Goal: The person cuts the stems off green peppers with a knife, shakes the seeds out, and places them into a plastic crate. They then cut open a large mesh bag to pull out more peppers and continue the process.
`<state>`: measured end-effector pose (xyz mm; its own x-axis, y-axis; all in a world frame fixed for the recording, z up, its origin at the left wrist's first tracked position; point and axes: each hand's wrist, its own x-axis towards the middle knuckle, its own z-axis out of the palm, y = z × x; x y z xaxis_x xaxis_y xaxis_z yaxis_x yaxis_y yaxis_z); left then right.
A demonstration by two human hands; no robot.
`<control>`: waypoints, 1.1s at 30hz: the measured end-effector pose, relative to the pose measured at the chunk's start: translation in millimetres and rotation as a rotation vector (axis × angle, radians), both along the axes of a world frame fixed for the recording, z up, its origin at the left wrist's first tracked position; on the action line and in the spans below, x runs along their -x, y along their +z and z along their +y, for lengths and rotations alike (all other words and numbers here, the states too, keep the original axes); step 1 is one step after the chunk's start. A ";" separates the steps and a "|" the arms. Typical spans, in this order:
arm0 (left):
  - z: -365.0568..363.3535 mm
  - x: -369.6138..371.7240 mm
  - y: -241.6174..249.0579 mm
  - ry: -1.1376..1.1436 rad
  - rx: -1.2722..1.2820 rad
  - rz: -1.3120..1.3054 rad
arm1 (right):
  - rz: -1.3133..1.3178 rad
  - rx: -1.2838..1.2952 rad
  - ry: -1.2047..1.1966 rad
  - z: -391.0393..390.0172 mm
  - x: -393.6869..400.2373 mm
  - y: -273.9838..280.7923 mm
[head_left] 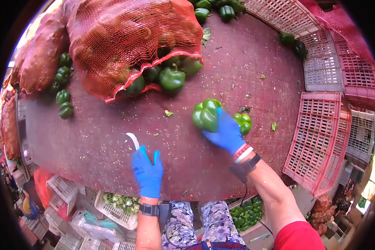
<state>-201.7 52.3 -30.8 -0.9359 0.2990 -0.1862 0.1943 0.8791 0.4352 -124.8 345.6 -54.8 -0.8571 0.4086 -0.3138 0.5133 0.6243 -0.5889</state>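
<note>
My left hand (pixel 148 171), in a blue glove, is closed round a small knife with a curved pale blade (pixel 133 140) that points up and away from me. In a matching glove, my right hand (pixel 226 130) grips a large green pepper (pixel 206 115) over the table (pixel 175 137). Just right of those fingers lies another green pepper (pixel 243 123). An open red mesh sack (pixel 133 41) full of peppers lies at the back left, with a dark green pepper (pixel 171 79) at its mouth.
Several peppers (pixel 63 96) lie at the left beside a second sack (pixel 41 54). Pink crates (pixel 314 137) and white crates (pixel 323 62) line the right edge. Below the near edge are a crate of pepper scraps (pixel 120 204) and one of green peppers (pixel 248 214). A person (pixel 29 206) is at the far lower left.
</note>
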 end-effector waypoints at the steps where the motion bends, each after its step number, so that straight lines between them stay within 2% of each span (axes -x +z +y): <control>1: 14.5 -1.2 4.2 -0.007 -0.136 -0.155 | 0.071 0.072 -0.026 -5.9 -18.3 8.1; 2: 35.2 -3.1 6.9 0.128 -0.447 -0.499 | 0.143 0.143 -0.054 -10.6 -30.5 18.8; 3: 54.3 -5.5 8.9 0.273 -0.750 -0.847 | 0.200 0.405 -0.026 -12.7 -35.2 41.1; 6: 86.0 -13.8 12.9 0.239 -1.297 -1.505 | 0.175 0.639 0.190 -23.0 -70.7 62.7; 7: 88.0 -16.8 14.6 0.197 -1.201 -1.551 | 0.101 0.719 0.196 -25.1 -73.4 77.9; 9: 89.4 -21.9 16.3 0.095 -1.008 -1.629 | 0.120 0.789 0.082 -27.9 -91.5 78.7; 12: 92.7 -48.1 14.5 0.126 -0.928 -1.485 | 0.038 0.771 -0.159 -40.6 -112.8 71.5; 13: 94.1 -66.8 10.0 0.191 -0.940 -1.392 | -0.011 0.744 -0.256 -48.6 -119.7 66.9; 16: 101.5 -111.7 12.7 0.401 -0.997 -1.226 | 0.106 0.635 -0.481 -70.2 -138.8 58.0; 17: 100.5 -122.8 12.0 0.512 -0.954 -1.240 | 0.150 0.580 -0.493 -78.2 -145.3 55.9; 19: 96.3 -139.6 8.3 0.656 -1.018 -1.448 | 0.235 0.463 -0.520 -93.9 -159.8 53.1; 20: 95.7 -145.1 6.9 0.731 -1.043 -1.553 | 0.243 0.489 -0.568 -97.4 -166.9 52.0; 26: 91.3 -182.1 -1.8 0.499 -0.977 -1.583 | 0.373 0.552 -0.920 -127.6 -215.8 47.4; 29: 92.0 -199.2 -5.3 0.631 -0.890 -1.615 | 0.401 0.526 -1.109 -140.8 -224.6 52.4; 31: 92.0 -211.1 -15.8 0.574 -0.874 -1.560 | 0.320 0.411 -1.191 -146.0 -230.3 42.9; 33: 97.9 -217.2 -19.8 0.530 -0.871 -1.521 | 0.361 0.407 -1.260 -153.1 -236.3 23.6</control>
<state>15.6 150.2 -50.6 -0.1400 0.5276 -0.8379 -0.9515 0.1625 0.2613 111.5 192.5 -31.2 -0.0368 0.8979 -0.4387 0.3798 -0.3935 -0.8372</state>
